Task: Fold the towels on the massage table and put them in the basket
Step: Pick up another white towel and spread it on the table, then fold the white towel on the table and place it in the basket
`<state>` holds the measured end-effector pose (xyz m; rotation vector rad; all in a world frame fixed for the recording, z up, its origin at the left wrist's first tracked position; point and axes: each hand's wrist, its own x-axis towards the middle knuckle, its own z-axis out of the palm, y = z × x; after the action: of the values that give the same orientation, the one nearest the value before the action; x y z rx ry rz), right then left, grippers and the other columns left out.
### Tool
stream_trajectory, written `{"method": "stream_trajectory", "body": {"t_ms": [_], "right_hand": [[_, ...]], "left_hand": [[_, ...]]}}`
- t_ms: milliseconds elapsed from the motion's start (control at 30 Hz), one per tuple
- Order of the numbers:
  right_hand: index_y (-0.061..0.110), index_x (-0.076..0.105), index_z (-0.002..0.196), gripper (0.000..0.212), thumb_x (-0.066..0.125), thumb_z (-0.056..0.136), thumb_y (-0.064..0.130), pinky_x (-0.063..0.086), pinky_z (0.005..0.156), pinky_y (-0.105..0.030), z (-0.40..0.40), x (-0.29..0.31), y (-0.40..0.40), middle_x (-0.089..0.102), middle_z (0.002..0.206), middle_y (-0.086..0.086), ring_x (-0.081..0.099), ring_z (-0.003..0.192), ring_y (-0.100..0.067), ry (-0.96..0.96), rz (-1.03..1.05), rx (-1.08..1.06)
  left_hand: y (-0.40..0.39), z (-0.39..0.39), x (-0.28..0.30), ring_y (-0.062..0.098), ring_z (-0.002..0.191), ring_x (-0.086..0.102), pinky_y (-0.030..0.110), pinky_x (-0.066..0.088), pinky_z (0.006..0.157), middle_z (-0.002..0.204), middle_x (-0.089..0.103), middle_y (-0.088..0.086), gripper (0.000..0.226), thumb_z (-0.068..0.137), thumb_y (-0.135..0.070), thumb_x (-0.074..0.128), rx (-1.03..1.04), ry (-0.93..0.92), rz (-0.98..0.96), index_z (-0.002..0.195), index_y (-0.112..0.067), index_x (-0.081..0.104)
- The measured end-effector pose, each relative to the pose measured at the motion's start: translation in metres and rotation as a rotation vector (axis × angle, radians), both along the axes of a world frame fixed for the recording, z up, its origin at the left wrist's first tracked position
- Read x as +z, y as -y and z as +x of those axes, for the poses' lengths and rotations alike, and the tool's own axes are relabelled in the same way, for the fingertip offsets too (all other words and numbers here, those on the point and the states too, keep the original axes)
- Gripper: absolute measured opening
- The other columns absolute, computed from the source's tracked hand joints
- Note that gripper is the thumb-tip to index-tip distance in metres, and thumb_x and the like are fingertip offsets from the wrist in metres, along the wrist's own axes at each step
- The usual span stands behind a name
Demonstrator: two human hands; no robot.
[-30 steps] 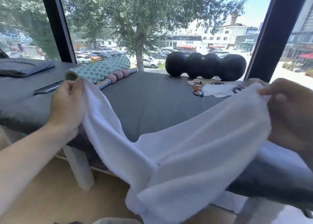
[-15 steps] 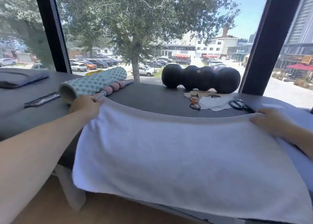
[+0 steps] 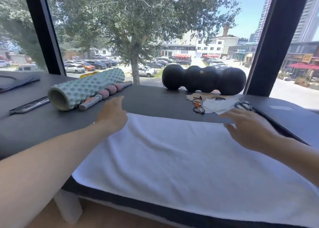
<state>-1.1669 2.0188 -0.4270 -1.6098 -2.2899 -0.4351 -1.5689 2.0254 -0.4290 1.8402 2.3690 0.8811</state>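
I see both my bare forearms reaching away from me toward the far side. My left hand [image 3: 112,114] sits left of centre, fingers straight and loosely together, gripping nothing. My right hand [image 3: 248,126] is off to the right, palm down, fingers spread and relaxed.

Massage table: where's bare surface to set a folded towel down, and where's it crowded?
Bare: the dark strip of massage table between the massage stick and the glasses, beyond the towel; also the patch left of the left hand. Crowded: the far left by the foam roller and the far right around the cloth near the right hand.
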Motion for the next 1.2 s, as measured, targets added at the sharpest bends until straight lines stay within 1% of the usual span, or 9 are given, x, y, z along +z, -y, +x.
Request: {"method": "stream_trajectory", "body": {"t_ms": [200,367,467,567,700,800,967,1100,1200], "right_hand": [[0.048,0.017,0.156,0.061,0.027,0.098,0.066,-0.001,0.122,-0.023,-0.048,-0.023,0.005,0.008,0.163,0.026,0.0,0.151,0.003,-0.018,-0.586,0.225],[0.046,0.016,0.156,0.067,0.022,0.094,0.069,-0.003,0.123,-0.025,-0.021,-0.024,-0.004,0.006,0.164,0.024,-0.002,0.151,0.003,-0.018,-0.568,0.15],[0.045,0.016,0.156,0.083,0.014,0.081,0.08,-0.001,0.124,-0.027,0.002,-0.021,-0.006,0.007,0.165,0.021,-0.001,0.152,0.001,-0.03,-0.583,0.067],[0.044,0.009,0.157,0.102,0.003,0.067,0.09,-0.002,0.124,-0.029,0.01,-0.013,0.005,-0.001,0.166,0.018,-0.005,0.153,-0.004,-0.015,-0.593,-0.037],[0.058,-0.002,0.152,0.087,-0.002,0.072,0.093,-0.009,0.122,-0.027,-0.023,-0.015,0.064,-0.018,0.157,0.032,-0.021,0.148,0.003,0.03,-0.522,0.208],[0.061,-0.02,0.146,0.074,0.006,0.082,0.089,-0.012,0.122,-0.027,-0.043,-0.027,0.116,-0.029,0.153,0.035,-0.03,0.142,0.009,0.147,-0.517,0.317],[0.065,-0.005,0.147,0.087,0.004,0.067,0.098,-0.007,0.121,-0.023,-0.014,-0.013,0.096,-0.014,0.157,0.038,-0.015,0.145,0.011,-0.055,-0.636,0.19],[0.044,0.009,0.158,0.128,-0.008,0.046,0.104,-0.005,0.123,-0.026,0.024,-0.016,0.05,0.0,0.165,0.02,-0.006,0.153,-0.003,-0.013,-0.656,0.021],[0.045,0.01,0.157,0.113,-0.002,0.058,0.098,-0.002,0.125,-0.037,0.032,-0.024,0.035,0.003,0.167,0.017,-0.004,0.154,-0.009,-0.019,-0.551,-0.109]], "left_hand": [[0.021,0.028,-0.026,0.014,0.155,0.01,0.035,0.006,0.125,0.168,0.016,-0.007,0.064,0.102,-0.058,0.032,-0.351,-0.144,-0.362,0.159,-0.031,0.022],[0.062,-0.047,-0.039,-0.009,0.148,0.006,0.022,0.002,0.122,0.162,0.013,-0.029,0.082,0.08,-0.084,0.02,-0.397,-0.12,-0.322,0.153,-0.047,0.028],[0.084,-0.071,-0.038,-0.014,0.144,0.001,0.015,-0.003,0.117,0.161,0.008,-0.028,0.083,0.082,-0.085,0.014,-0.348,-0.168,-0.343,0.154,-0.044,0.023],[0.096,-0.085,-0.039,-0.012,0.145,0.005,0.02,-0.007,0.121,0.162,0.015,-0.022,0.116,0.063,-0.1,-0.001,-0.325,-0.174,-0.275,0.155,-0.037,0.027],[0.098,-0.054,-0.026,-0.005,0.149,0.014,0.02,-0.001,0.12,0.159,0.026,-0.023,0.078,0.09,-0.081,0.017,-0.291,-0.134,0.0,0.151,-0.037,0.041],[0.085,-0.019,-0.032,0.001,0.153,0.003,0.028,0.0,0.124,0.165,0.015,-0.019,0.068,0.093,-0.07,0.028,-0.322,-0.077,-0.209,0.154,-0.041,0.032],[0.05,-0.012,-0.024,0.015,0.153,0.02,0.039,0.012,0.125,0.166,0.022,-0.01,0.075,0.095,-0.07,0.036,-0.227,0.01,-0.375,0.157,-0.029,0.031],[0.023,-0.017,-0.028,0.014,0.154,0.014,0.047,0.012,0.124,0.167,0.015,-0.012,0.086,0.089,-0.081,0.024,-0.146,-0.243,-0.432,0.159,-0.03,0.021],[0.009,-0.018,-0.035,0.018,0.156,0.005,0.054,0.006,0.123,0.169,0.006,-0.008,0.09,0.085,-0.087,0.017,-0.103,-0.275,-0.463,0.159,-0.038,0.012]]}}
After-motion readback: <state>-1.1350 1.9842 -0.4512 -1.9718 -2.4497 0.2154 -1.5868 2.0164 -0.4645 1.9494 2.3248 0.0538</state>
